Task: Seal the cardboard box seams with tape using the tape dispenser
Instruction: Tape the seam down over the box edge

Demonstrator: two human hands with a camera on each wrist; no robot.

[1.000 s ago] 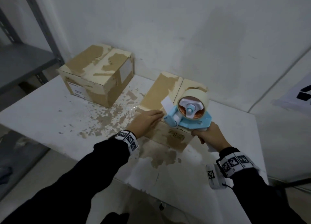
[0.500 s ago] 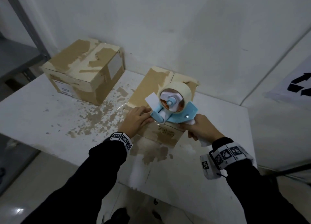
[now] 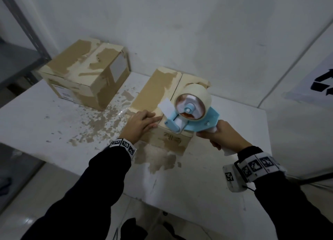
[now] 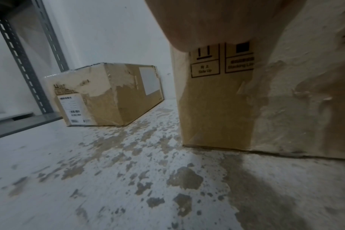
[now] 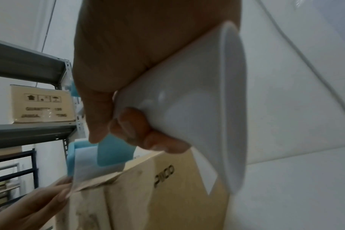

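Note:
A worn cardboard box (image 3: 156, 94) stands on the white table (image 3: 54, 121), its top seam running away from me. My right hand (image 3: 219, 134) grips the white handle of a light-blue tape dispenser (image 3: 191, 112) with a pale tape roll. The dispenser's front roller sits on the box's near top edge by the seam. My left hand (image 3: 140, 124) lies flat on the near left corner of the box top, fingers straight, pressing it down. In the right wrist view the dispenser handle (image 5: 187, 109) fills my curled fingers and the blue dispenser nose (image 5: 100, 157) meets the box edge (image 5: 140, 183).
A second taped cardboard box (image 3: 86, 72) stands at the table's back left, seen also as the second box (image 4: 108, 95) in the left wrist view. A grey metal shelf (image 3: 16, 58) stands to the left. The wall is close behind both boxes. The tabletop paint is chipped.
The dispenser came down from above the box until its roller reached the near top edge. My left hand stayed flat on the box corner.

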